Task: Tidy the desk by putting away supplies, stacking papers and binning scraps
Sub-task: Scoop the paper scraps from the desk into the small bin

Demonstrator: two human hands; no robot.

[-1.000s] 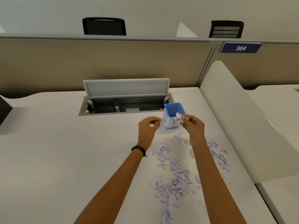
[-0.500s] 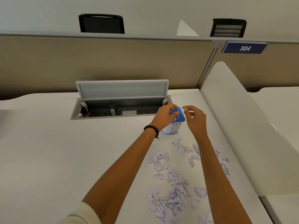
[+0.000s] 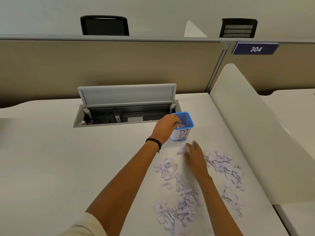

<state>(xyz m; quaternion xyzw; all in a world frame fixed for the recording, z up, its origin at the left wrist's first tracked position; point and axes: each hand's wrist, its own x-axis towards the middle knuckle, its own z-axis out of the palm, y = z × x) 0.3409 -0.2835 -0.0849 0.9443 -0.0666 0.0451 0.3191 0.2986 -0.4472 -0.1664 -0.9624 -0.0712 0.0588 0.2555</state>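
Scraps of pale torn paper lie strewn over the desk in two loose drifts at the near right. At 12 o'clock from them the bin stands upright, a small blue mesh tub with a white label reading BIN.

The left hand reaches over its rim from 9 o'clock. Its fingers are curled and pinch a wad of paper right at the bin's mouth. A black band circles that wrist.

The right hand is down on the desk at 6 o'clock from the bin, near it. It is blurred, but its fingers look bent round a crumpled scrap.

At 10 o'clock from the bin a hatch in the desk stands open, with its lid tilted up and cables inside. A white divider runs along the desk at 3 o'clock. On the tan screen behind, a blue sign reads 304. Two black chair backs show above.
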